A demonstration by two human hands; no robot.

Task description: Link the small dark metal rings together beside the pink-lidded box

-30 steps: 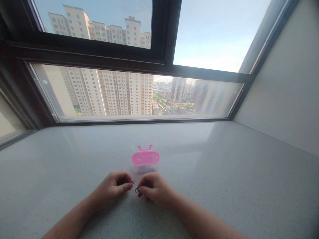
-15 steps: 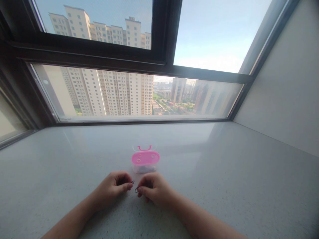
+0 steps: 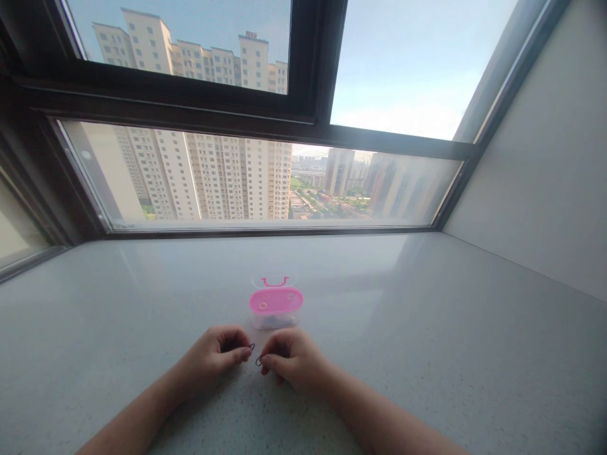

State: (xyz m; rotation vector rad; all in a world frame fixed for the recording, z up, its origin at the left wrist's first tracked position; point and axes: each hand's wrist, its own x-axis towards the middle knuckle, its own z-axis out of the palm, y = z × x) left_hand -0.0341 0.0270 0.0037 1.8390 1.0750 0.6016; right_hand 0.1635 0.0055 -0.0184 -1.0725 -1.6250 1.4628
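Observation:
My left hand (image 3: 224, 351) is closed, its thumb and forefinger pinching a small dark loop (image 3: 252, 347) that looks like a thin hair tie. Close by on the right, my right hand (image 3: 294, 359) pinches another small dark loop (image 3: 258, 362), most of it hidden by the fingers. A narrow gap separates the two loops. Just beyond the hands stands a small clear plastic box (image 3: 262, 321) with a pink tray (image 3: 279, 303) on top, on which a few small pale rings lie. Behind the tray, a clear lid with a pink handle (image 3: 275, 284) is visible.
Both forearms hang over a pale speckled countertop (image 3: 427, 328). A dark window frame (image 3: 265, 234) borders its far edge, with tall buildings (image 3: 222, 177) outside. A plain wall (image 3: 535, 170) rises on the right.
Almost nothing differs. The hands, both loops and the box appear shifted a few pixels left, along with a slight shift of the view.

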